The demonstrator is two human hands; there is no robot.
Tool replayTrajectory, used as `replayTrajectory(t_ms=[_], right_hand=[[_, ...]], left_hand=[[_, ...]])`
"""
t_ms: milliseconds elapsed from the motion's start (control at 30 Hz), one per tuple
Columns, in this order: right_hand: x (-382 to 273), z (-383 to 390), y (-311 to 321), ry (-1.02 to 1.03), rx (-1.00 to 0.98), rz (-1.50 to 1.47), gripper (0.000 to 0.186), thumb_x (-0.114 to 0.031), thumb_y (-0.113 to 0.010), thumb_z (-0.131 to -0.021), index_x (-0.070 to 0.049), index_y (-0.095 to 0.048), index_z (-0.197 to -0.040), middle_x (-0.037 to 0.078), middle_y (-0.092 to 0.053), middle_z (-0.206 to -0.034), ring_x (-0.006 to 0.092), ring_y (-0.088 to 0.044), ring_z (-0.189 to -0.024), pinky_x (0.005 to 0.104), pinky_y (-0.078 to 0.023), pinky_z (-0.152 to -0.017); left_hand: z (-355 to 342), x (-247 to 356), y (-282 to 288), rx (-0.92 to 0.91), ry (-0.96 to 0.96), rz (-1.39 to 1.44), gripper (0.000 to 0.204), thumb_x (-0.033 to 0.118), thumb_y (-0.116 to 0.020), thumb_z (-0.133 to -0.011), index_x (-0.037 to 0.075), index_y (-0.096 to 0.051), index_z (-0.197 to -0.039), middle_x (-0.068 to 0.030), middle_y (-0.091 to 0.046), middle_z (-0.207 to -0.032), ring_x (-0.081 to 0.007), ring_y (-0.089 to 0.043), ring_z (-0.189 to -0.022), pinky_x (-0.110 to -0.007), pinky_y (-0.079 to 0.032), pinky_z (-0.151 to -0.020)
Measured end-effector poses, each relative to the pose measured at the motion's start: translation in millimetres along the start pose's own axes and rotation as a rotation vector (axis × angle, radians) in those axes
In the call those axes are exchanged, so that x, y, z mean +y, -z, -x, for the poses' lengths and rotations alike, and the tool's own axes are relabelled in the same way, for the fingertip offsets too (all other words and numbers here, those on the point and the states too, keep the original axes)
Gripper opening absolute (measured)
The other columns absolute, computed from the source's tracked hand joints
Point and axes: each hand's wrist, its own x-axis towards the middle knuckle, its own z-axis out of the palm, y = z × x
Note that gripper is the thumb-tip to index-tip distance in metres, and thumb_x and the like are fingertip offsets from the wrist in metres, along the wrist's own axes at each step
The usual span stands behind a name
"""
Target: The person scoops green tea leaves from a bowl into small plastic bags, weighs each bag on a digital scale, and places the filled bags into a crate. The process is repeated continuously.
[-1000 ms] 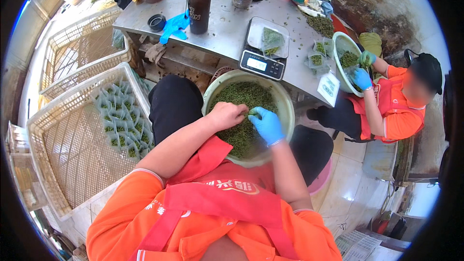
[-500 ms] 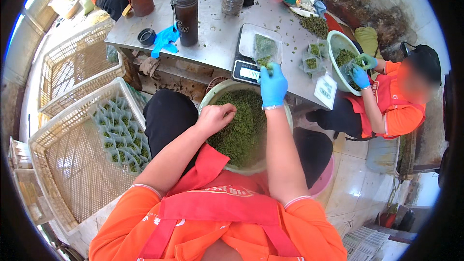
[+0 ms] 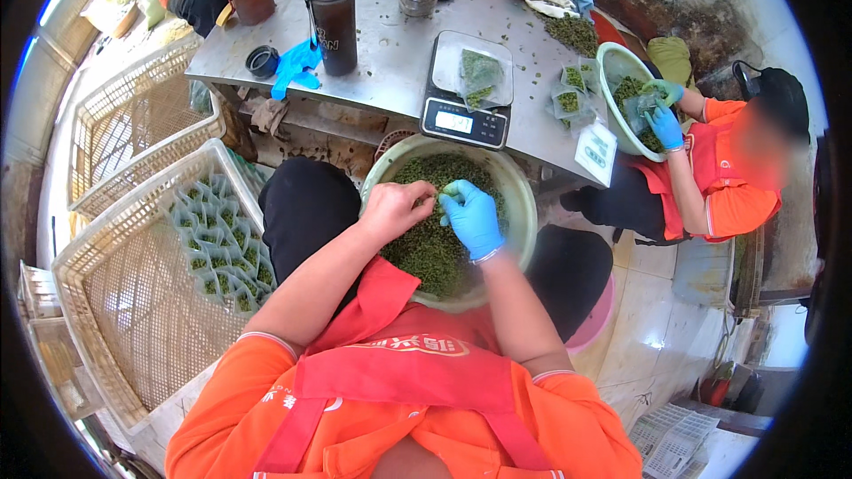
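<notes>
A pale green basin [image 3: 522, 239] full of small green berries, like green peppercorns [image 3: 435, 257], sits between my knees. Over its middle, my bare left hand [image 3: 398, 211] has thumb and fingertips pinched together; what they hold is too small to name. Close beside it, my right hand [image 3: 472, 220] in a blue glove also has its fingertips drawn together, with whatever is in them hidden. Beyond the basin, a digital scale [image 3: 464, 121] stands at the metal table's near edge. On its plate lies a clear bag [image 3: 480, 77] partly filled with the berries, untouched by either hand.
To the left, a plastic crate [image 3: 133, 302] holds several filled bags [image 3: 222, 244]; another crate [image 3: 133, 129] stands behind it. A brown bottle [image 3: 335, 25] and blue glove [image 3: 297, 66] lie on the table [image 3: 390, 80]. At right, a co-worker handles a bag over another basin [image 3: 612, 80].
My right hand has left the bag on the scale and come down to the basin beside my left hand. The left hand stays pinched over the berries.
</notes>
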Motion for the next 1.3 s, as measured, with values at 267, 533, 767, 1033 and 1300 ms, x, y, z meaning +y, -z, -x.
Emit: replayTrajectory(t_ms=[267,533,767,1033,1300], right_hand=[[12.4,6.7,22.8,-0.136,-0.067,-0.360,0.006,-0.005,-0.057,-0.084,-0.002,-0.057,-0.089,0.007,-0.061,-0.068,0.0123,-0.058,-0.051,0.0245,-0.047,-0.047],[23.2,21.6,30.5,-0.195,-0.108,-0.166,0.006,-0.003,-0.057,-0.084,-0.001,-0.056,-0.090,0.006,-0.060,-0.071,0.0116,-0.058,-0.056,0.0230,-0.047,-0.050],[33.6,36.2,20.9,-0.149,-0.114,-0.359,0.008,-0.005,-0.059,-0.084,0.000,-0.057,-0.091,0.006,-0.060,-0.071,0.0118,-0.057,-0.054,0.0239,-0.048,-0.049],[43.4,40.1,26.6,0.095,-0.300,0.624,0.026,-0.017,-0.060,-0.080,-0.006,-0.060,-0.104,0.013,-0.064,-0.078,0.0275,-0.063,-0.067,0.0360,-0.051,-0.063],[-24.4,-15.1,27.3,0.397,0.298,-0.023,0.024,-0.005,-0.054,-0.086,-0.004,-0.059,-0.110,0.011,-0.062,-0.093,0.0137,-0.058,-0.062,0.0266,-0.048,-0.058]], left_hand=[[1.1,-4.6,3.6,0.009,0.176,0.014,0.019,0.022,-0.065,-0.073,0.008,-0.061,-0.085,-0.0049,-0.064,-0.068,-0.0182,-0.065,-0.063,-0.031,-0.050,-0.057],[-17.1,-8.7,-14.1,-0.162,0.450,0.861,0.014,0.008,-0.057,-0.085,-0.004,-0.054,-0.092,-0.0102,-0.064,-0.079,-0.0119,-0.061,-0.063,-0.024,-0.050,-0.055],[-114.5,28.3,-9.3,0.050,0.440,0.887,0.043,0.011,-0.063,-0.080,-0.005,-0.050,-0.118,-0.0093,-0.067,-0.080,-0.0106,-0.059,-0.054,-0.022,-0.047,-0.052],[-50.7,-7.1,22.0,-0.367,0.227,0.561,0.016,0.012,-0.062,-0.083,0.000,-0.060,-0.094,-0.0063,-0.064,-0.081,-0.0106,-0.061,-0.073,-0.024,-0.050,-0.064],[-69.5,-36.1,61.9,0.038,0.382,0.597,0.018,0.017,-0.063,-0.082,0.003,-0.064,-0.093,-0.0061,-0.066,-0.080,-0.0099,-0.062,-0.073,-0.025,-0.048,-0.066]])
